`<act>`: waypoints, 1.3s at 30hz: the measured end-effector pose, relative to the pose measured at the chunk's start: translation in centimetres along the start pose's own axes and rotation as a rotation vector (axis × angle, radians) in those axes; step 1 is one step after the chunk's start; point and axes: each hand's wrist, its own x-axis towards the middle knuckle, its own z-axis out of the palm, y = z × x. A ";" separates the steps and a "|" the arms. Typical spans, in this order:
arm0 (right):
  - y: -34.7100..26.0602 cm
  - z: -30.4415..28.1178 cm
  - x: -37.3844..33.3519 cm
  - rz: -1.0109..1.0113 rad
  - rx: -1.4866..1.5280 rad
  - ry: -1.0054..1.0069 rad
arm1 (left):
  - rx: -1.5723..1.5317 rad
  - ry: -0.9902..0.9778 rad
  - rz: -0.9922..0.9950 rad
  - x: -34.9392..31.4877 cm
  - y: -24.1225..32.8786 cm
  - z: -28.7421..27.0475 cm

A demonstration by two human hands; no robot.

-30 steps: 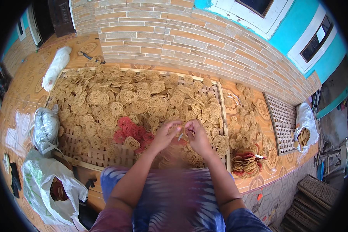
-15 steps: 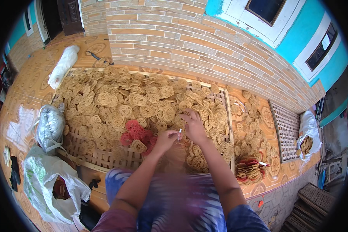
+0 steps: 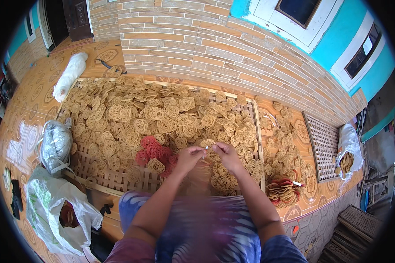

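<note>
My left hand (image 3: 191, 158) pinches a thin white strip (image 3: 206, 148), its tip showing above the fingers. Close on its right, my right hand (image 3: 227, 156) holds a tan lacy round cracker (image 3: 207, 143) by its edge, right at that tip. Below my hands hangs a brownish bunch (image 3: 199, 175), too blurred to make out. Red crackers (image 3: 156, 151) lie in a small heap left of my left hand. Many loose tan crackers (image 3: 131, 114) cover the woven tray (image 3: 147, 182) beneath and beyond both hands.
To the right sits a bundle of tan and red crackers (image 3: 281, 191) with a white strip, near more loose crackers (image 3: 285, 140). A bare woven rack (image 3: 322, 147) leans by the wall. Plastic bags (image 3: 57, 215) stand at left; a white sack (image 3: 349, 147) stands far right.
My right hand has drawn back from the crackers on the tray toward my left hand, bringing a tan cracker to the strip's tip. My left hand stays nearly in place.
</note>
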 end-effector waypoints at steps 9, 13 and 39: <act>-2.2 0.6 -1.8 -0.053 -0.215 0.024 | 0.045 -0.033 0.020 -0.6 0.9 0.3; -2.1 0.4 -2.2 -0.108 -0.190 0.032 | 0.100 -0.087 0.014 -1.1 1.5 0.3; -3.7 -0.3 -3.2 -0.151 -0.403 0.036 | 0.515 -0.212 0.078 -1.0 1.9 0.5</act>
